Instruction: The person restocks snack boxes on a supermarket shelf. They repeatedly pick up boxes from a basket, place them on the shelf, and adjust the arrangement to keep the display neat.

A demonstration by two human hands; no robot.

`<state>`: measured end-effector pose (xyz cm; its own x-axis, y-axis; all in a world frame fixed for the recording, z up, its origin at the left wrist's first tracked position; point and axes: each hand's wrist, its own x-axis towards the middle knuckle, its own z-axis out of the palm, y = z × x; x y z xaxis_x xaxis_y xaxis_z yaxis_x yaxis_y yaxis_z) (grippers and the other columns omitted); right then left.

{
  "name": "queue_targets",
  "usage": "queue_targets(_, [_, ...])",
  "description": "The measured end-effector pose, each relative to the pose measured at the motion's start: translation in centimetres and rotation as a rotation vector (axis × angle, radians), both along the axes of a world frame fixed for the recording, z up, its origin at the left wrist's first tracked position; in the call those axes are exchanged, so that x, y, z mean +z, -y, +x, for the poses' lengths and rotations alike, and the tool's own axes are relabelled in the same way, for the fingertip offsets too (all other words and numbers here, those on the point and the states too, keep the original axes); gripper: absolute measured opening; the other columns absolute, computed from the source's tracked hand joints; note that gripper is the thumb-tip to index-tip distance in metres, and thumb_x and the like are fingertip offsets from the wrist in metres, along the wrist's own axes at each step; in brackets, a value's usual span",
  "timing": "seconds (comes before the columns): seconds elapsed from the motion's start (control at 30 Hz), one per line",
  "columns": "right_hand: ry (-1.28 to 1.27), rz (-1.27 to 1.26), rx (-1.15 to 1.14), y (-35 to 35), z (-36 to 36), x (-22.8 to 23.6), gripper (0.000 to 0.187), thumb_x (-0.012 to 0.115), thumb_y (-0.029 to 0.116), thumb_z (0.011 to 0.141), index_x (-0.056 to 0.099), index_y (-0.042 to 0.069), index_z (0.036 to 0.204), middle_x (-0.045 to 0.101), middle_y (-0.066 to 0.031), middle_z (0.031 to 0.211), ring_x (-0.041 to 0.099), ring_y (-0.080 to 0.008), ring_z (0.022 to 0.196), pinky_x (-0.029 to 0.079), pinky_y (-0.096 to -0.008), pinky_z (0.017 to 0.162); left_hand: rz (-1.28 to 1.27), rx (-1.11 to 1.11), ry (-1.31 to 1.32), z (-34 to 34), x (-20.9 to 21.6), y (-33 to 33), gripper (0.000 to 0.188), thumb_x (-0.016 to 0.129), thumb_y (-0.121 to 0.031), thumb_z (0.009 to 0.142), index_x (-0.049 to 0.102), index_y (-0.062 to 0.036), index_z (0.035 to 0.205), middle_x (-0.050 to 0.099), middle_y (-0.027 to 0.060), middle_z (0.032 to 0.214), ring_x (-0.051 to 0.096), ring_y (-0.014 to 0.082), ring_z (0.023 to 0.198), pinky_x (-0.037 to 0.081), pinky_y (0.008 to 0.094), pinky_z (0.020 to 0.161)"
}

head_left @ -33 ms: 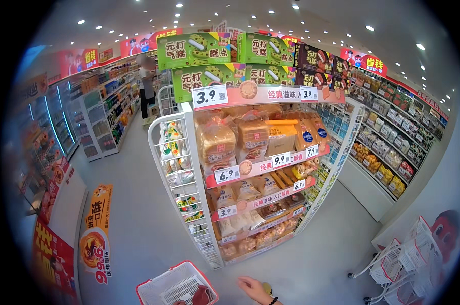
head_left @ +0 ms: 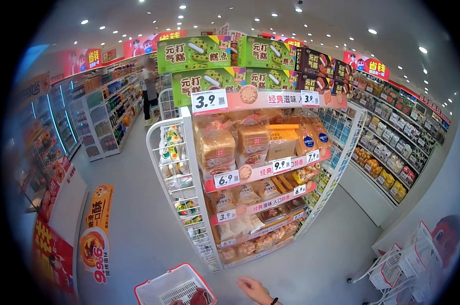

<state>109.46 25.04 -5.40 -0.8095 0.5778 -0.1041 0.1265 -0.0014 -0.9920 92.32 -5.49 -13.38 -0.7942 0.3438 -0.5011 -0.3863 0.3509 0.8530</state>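
At the lower edge, a white shopping basket with a red rim hangs above the floor. A dark red thing lies partly in sight in its near side; its kind I cannot make out. My left hand does not show. Just right of the basket is my right hand, with a black band on its wrist. Its fingers are stretched out and it holds nothing. Ahead stands a white wire rack with packaged bread: loaves on the upper shelf, smaller bagged pastries and buns below.
Green boxes and dark brown boxes are stacked on top of the rack. White carts with baskets stand at the lower right. Stocked shelves line the right wall. A person stands in the far left aisle.
The rack and shelves sit slightly lower in the view. The basket has shifted a little to the left and down. My right hand stays nearly in place.
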Motion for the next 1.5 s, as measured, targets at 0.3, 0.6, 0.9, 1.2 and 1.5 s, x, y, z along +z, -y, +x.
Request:
queue_targets(0.3, [-0.008, 0.266, 0.133, -21.1, 1.8, 9.0, 0.031, 0.058, 0.018, 0.084, 0.055, -0.001, 0.109, 0.065, -0.0122, 0.093, 0.061, -0.0161, 0.086, 0.047, -0.027, 0.076, 0.425, 0.349, -1.002, -2.9, 34.8, -15.3, 0.013, 0.05, -0.009, 0.087, 0.056, 0.0008, 0.095, 0.056, 0.0042, 0.074, 0.054, 0.0112, 0.068, 0.044, 0.0236, 0.064])
queue_targets(0.6, [-0.051, 0.275, 0.092, -24.8, 1.9, 7.8, 0.025, 0.055, 0.015, 0.086, 0.056, -0.001, 0.106, 0.062, -0.0081, 0.095, 0.057, -0.0129, 0.083, 0.045, -0.0255, 0.073, 0.462, 0.157, -1.37, -9.9, 52.8, -26.0, 0.029, 0.052, -0.017, 0.088, 0.051, -0.0024, 0.113, 0.056, 0.0025, 0.088, 0.054, 0.0081, 0.076, 0.045, 0.023, 0.071])
queue_targets(0.9, [-0.073, 0.076, 0.04, -22.9, -0.1, 9.5, 0.027, 0.057, 0.011, 0.085, 0.056, -0.003, 0.107, 0.064, -0.0086, 0.09, 0.058, -0.01, 0.081, 0.046, -0.0227, 0.07, 0.352, 0.235, -1.14, -20.3, 60.9, -31.0, 0.086, 0.066, -0.05, 0.072, 0.028, -0.003, 0.133, 0.044, 0.0175, 0.125, 0.045, 0.0245, 0.114, 0.035, 0.0382, 0.095])
queue_targets(1.2, [-0.041, 0.138, 0.049, -22.3, -1.7, 8.5, 0.024, 0.056, 0.013, 0.085, 0.057, -0.001, 0.105, 0.062, -0.0079, 0.096, 0.056, -0.0134, 0.084, 0.045, -0.0261, 0.074, 0.426, 0.135, -0.949, -30.0, 62.8, -34.4, 0.061, 0.061, -0.046, 0.079, 0.04, -0.0137, 0.126, 0.045, 0.008, 0.124, 0.036, 0.0199, 0.121, 0.029, 0.042, 0.099])
queue_targets(1.5, [-0.096, 0.12, 0.029, -21.3, -1.6, 8.9, 0.027, 0.055, 0.015, 0.087, 0.057, -0.002, 0.108, 0.06, -0.0118, 0.108, 0.052, -0.0197, 0.105, 0.038, -0.0319, 0.092, 0.726, -0.114, -0.807, -29.8, 62.4, -35.8, 0.047, 0.064, -0.042, 0.079, 0.05, -0.0101, 0.111, 0.058, 0.0026, 0.104, 0.054, 0.0135, 0.098, 0.039, 0.0359, 0.09])
